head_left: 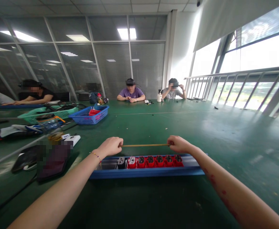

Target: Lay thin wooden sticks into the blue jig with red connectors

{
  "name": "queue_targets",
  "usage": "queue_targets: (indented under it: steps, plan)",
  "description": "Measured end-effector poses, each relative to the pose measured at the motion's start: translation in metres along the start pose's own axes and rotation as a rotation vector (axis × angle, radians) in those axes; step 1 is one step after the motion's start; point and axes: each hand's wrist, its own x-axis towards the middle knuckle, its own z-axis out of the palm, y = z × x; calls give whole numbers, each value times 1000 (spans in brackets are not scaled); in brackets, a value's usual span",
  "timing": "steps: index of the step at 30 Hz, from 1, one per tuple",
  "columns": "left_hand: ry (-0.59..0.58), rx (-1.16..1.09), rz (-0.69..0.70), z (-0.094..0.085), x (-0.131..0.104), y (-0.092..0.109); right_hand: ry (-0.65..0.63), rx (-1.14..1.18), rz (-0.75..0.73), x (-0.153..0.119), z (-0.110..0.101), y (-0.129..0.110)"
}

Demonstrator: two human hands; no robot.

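Observation:
A thin yellow-brown strip runs straight between my two hands, above the far edge of a long blue tray. Whether it is a stretched rubber band or a slim stick, I cannot tell. My left hand is closed on one end, fingers curled inward. At the other end my right hand pinches it the same way. Inside the tray stands a row of several red blocks with dark tops. At the row's left end is a black block with a grey top.
To the left lie a dark flat case, a jar with an orange strap, a blue basket holding a red piece, and a green basket with cables. Several people sit around the green table. A white bottle stands far off.

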Motion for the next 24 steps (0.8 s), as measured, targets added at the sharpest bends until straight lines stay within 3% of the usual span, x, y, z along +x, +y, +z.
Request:
queue_targets:
  steps: [4,8,14,18,21,24]
  plan:
    - [149,-96,-44,-14,-15,2,258,267,14,-14,-12,-2]
    - [290,-483,-114,-24,-38,10,309,443,76,-31,-16,-14]
    - [86,-954,-166,-29,-70,31,358,316,119,-55,-18,-35]
    - [153,-941,-247,-25,-75,39,436,288,153,-61,-18,-43]
    - [179,-938,-249,-22,-74,38,360,385,160,-65,-17,-43]
    - [181,-929,-261,-21,-73,35,142,644,130,-70,-18,-41]
